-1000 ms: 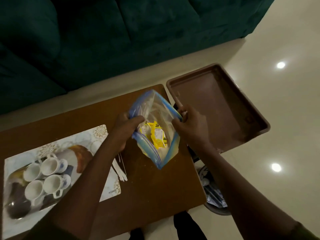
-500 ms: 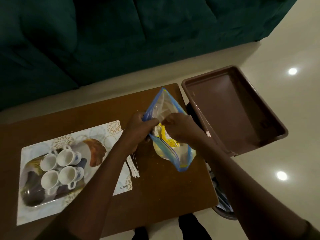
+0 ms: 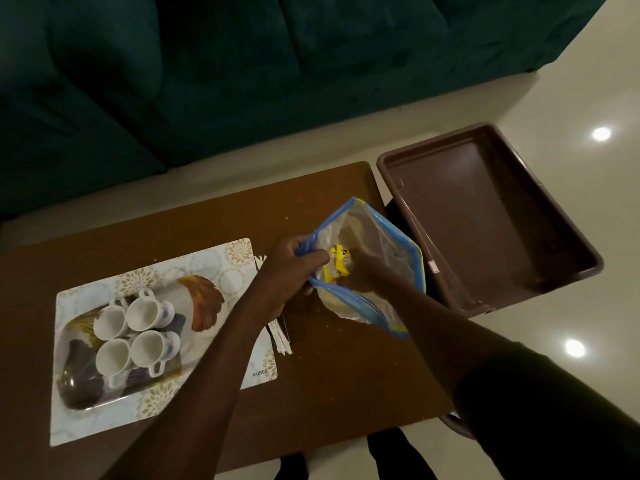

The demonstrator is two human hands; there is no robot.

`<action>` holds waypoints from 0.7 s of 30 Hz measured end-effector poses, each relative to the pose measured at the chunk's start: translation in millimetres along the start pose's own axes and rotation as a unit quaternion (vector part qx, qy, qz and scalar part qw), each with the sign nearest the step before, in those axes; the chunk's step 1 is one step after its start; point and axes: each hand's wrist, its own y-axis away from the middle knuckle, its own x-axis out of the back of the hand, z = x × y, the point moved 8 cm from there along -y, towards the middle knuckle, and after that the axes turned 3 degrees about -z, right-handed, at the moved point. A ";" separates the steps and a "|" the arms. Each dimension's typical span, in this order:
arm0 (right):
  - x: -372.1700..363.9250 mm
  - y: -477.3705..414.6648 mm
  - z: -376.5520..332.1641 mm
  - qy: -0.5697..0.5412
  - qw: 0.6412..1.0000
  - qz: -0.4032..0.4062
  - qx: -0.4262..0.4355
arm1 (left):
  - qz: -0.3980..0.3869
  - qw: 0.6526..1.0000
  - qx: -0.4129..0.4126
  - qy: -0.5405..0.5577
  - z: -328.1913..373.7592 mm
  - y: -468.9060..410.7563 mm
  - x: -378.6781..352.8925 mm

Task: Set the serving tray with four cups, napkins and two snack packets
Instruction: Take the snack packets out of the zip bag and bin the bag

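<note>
"KUBER" is printed on the placemat corner. Four white cups sit on the serving tray at 9 o'clock on the table. Left hand fingers pinch the zip bag mouth. Right hand is inside at a yellow snack packet; its finger state is hidden, possibly closed. Brown bin at 2 o'clock.
</note>
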 end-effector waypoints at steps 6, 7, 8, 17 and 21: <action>32.1 17.6 1.9 0.081 0.996 0.031 0.008 | 0.010 1.000 -0.009 -0.003 6.8 0.4 -2.4; 38.9 23.1 -2.2 0.096 0.994 0.044 0.014 | 0.018 1.000 -0.011 -0.004 7.4 -0.2 -3.1; 45.1 27.8 -7.5 0.097 0.993 0.056 0.025 | 0.029 0.999 -0.012 -0.006 7.2 -0.8 -3.4; 95.0 86.5 -74.3 -0.016 0.995 0.051 0.088 | 0.187 0.982 -0.017 0.035 1.6 -2.4 0.9; 114.4 109.4 -69.8 -0.171 0.979 0.031 0.109 | 0.196 0.977 -0.013 0.082 2.7 -1.0 7.1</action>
